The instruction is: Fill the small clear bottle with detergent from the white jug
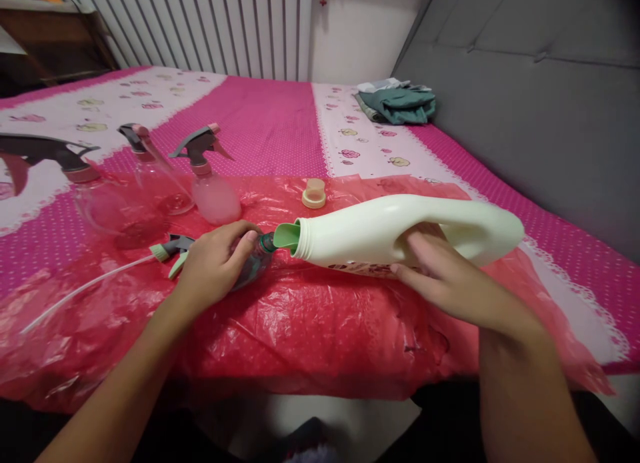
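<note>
My right hand (435, 269) grips a large pale-green detergent jug (360, 226) by its handle. The jug lies tipped on its side, its mouth pointing left. A green pouring spout (287, 236) in that mouth meets the neck of a small clear spray bottle (255, 263). Around this bottle my left hand (220, 256) is closed, hiding much of it; whether liquid flows cannot be made out. Just left of that hand lies a grey and green spray trigger head (173, 251) with its long white tube (85, 293). Behind the jug sits its translucent tan cap (315, 193).
Several spray bottles with grey and pink heads stand at the left, including one with cloudy liquid (217, 197). A red plastic sheet (300, 343) covers the front of the bed (270, 123). Folded clothes (400, 103) lie near the grey headboard (525, 96). Behind is a radiator (215, 29).
</note>
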A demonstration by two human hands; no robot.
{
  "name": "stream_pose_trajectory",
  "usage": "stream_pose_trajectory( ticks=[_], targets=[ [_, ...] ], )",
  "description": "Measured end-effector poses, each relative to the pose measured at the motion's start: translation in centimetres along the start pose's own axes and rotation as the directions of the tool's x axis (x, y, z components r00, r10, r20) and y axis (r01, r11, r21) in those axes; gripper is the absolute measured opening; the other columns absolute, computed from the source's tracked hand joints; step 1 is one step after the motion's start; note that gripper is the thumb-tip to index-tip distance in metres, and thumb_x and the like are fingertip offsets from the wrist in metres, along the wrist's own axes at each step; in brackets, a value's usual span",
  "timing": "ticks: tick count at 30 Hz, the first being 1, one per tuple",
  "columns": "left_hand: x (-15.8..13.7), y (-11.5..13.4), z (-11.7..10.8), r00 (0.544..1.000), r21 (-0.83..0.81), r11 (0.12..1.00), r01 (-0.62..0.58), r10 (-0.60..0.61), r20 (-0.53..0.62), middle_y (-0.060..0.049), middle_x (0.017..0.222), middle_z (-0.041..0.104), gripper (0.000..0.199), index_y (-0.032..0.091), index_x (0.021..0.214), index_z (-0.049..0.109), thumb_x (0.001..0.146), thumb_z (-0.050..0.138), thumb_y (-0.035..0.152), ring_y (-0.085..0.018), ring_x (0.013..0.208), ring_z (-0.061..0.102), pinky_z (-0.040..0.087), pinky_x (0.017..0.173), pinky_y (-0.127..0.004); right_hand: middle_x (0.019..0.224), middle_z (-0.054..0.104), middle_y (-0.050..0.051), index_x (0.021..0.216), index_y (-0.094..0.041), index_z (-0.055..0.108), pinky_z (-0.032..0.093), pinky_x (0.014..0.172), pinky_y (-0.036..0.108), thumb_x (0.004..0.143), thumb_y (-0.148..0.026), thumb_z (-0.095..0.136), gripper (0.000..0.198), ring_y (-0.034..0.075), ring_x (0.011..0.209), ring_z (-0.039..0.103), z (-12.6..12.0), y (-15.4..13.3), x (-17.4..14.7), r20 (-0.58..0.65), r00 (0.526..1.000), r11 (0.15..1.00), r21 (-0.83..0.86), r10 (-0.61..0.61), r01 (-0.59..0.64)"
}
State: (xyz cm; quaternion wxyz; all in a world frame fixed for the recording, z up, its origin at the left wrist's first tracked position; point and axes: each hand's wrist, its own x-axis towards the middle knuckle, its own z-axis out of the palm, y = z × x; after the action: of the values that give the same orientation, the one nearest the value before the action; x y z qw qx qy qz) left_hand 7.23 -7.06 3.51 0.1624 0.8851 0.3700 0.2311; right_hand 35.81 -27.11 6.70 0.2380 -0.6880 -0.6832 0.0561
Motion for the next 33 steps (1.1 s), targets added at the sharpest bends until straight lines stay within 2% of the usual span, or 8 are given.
stream_pose_trajectory(
  ticks=[8, 14, 17, 20, 24, 29, 33],
  targets=[
    [0.1, 0.1, 0.0, 1.0, 0.012, 1.0, 0.002, -0.002, -0.002, -0.004, 0.094, 0.075, 0.049, 0.022, 0.098, 0.07, 0.099, 0.033, 0.054, -0.024, 0.084, 0.068, 0.043, 0.075, -0.034, 0.101, 0.06, 0.008, 0.09, -0.025, 0.043, 0.05, 0.087, 0.048, 0.089, -0.028, 0.047, 0.006, 0.029, 0.1, 0.059, 0.3, 0.5, -0.3, -0.022, 0.999, 0.999, -0.034, -0.032, 0.031],
    [0.1, 0.1, 0.0, 1.0, 0.008, 1.0, 0.004, -0.004, -0.005, -0.004, 0.092, 0.074, 0.048, 0.021, 0.1, 0.07, 0.098, 0.034, 0.053, -0.024, 0.085, 0.068, 0.043, 0.075, -0.034, 0.094, 0.056, 0.007, 0.085, -0.025, 0.037, 0.05, 0.081, 0.045, 0.079, -0.017, 0.044, 0.012, 0.027, 0.093, 0.057, 0.5, 0.4, -0.1, -0.064, 0.996, 0.995, -0.084, -0.062, 0.057],
    [0.0, 0.0, 0.0, 1.0, 0.005, 1.0, -0.001, 0.001, -0.006, -0.004, 0.093, 0.074, 0.047, 0.021, 0.1, 0.07, 0.099, 0.034, 0.053, -0.024, 0.084, 0.068, 0.043, 0.075, -0.034, 0.092, 0.056, 0.007, 0.084, -0.025, 0.038, 0.05, 0.08, 0.045, 0.079, -0.017, 0.043, 0.011, 0.025, 0.09, 0.056, 0.3, 0.3, 0.0, -0.05, 0.997, 0.995, -0.085, -0.057, 0.053],
    [0.0, 0.0, 0.0, 1.0, -0.002, 1.0, -0.003, 0.003, -0.006, -0.004, 0.094, 0.074, 0.048, 0.021, 0.1, 0.069, 0.099, 0.034, 0.053, -0.024, 0.084, 0.068, 0.043, 0.076, -0.034, 0.099, 0.059, 0.009, 0.089, -0.023, 0.043, 0.051, 0.085, 0.046, 0.081, -0.022, 0.047, 0.009, 0.027, 0.097, 0.058, 0.3, 0.0, 0.1, -0.048, 0.998, 0.996, -0.083, -0.049, 0.044],
    [0.1, 0.0, 0.1, 1.0, -0.005, 1.0, 0.0, 0.0, -0.004, -0.004, 0.094, 0.074, 0.048, 0.021, 0.1, 0.069, 0.099, 0.034, 0.054, -0.024, 0.085, 0.068, 0.043, 0.076, -0.034, 0.115, 0.062, 0.016, 0.107, -0.017, 0.053, 0.049, 0.094, 0.053, 0.085, -0.041, 0.058, 0.033, 0.035, 0.11, 0.058, 1.0, -0.8, 0.6, -0.127, 0.992, 0.992, -0.13, -0.025, 0.009],
    [0.0, 0.0, 0.0, 1.0, 0.0, 1.0, -0.002, 0.002, -0.005, -0.004, 0.093, 0.074, 0.048, 0.021, 0.099, 0.069, 0.099, 0.033, 0.054, -0.024, 0.084, 0.067, 0.043, 0.076, -0.034, 0.113, 0.067, 0.02, 0.116, -0.01, 0.061, 0.05, 0.095, 0.056, 0.08, -0.058, 0.068, 0.06, 0.041, 0.111, 0.062, 2.7, -1.8, 1.6, -0.318, 0.947, 0.971, -0.205, 0.054, -0.124],
    [0.0, 0.1, 0.1, 1.0, 0.01, 1.0, 0.007, -0.007, -0.016, -0.004, 0.094, 0.075, 0.048, 0.021, 0.099, 0.07, 0.099, 0.034, 0.054, -0.025, 0.085, 0.068, 0.043, 0.076, -0.034, 0.111, 0.069, 0.021, 0.117, -0.009, 0.065, 0.051, 0.095, 0.057, 0.076, -0.071, 0.071, 0.074, 0.043, 0.109, 0.065, 3.4, -2.3, 1.9, -0.395, 0.915, 0.957, -0.223, 0.085, -0.185]
  ],
)
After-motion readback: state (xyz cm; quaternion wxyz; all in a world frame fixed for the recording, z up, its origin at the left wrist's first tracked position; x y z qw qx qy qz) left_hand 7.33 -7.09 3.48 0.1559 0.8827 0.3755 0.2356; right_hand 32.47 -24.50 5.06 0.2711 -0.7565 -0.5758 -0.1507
